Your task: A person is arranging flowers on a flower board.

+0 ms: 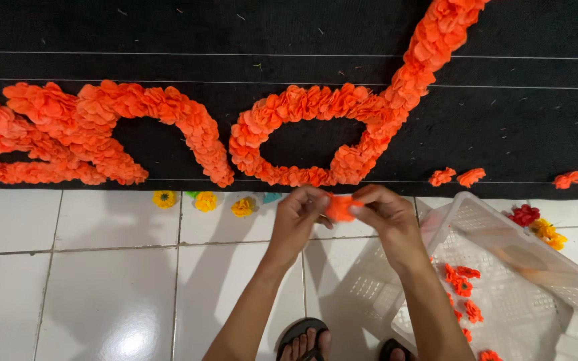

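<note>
Both my hands meet over the white tiled floor (102, 267), pinching one orange paper flower (340, 208) between them. My left hand (299, 217) grips its left side and my right hand (386, 217) its right side. Just beyond them, large letter shapes made of packed orange paper flowers (302, 107) cover a black board (235, 27). A tilted white plastic basket (503, 234) at my right holds several loose orange flowers (463, 284).
Small yellow flowers (205, 200) lie along the board's lower edge. Loose orange flowers (456, 177) sit on the board at right. A red flower (523, 214) and yellow ones rest beyond the basket. My sandalled feet (302, 341) show at the bottom.
</note>
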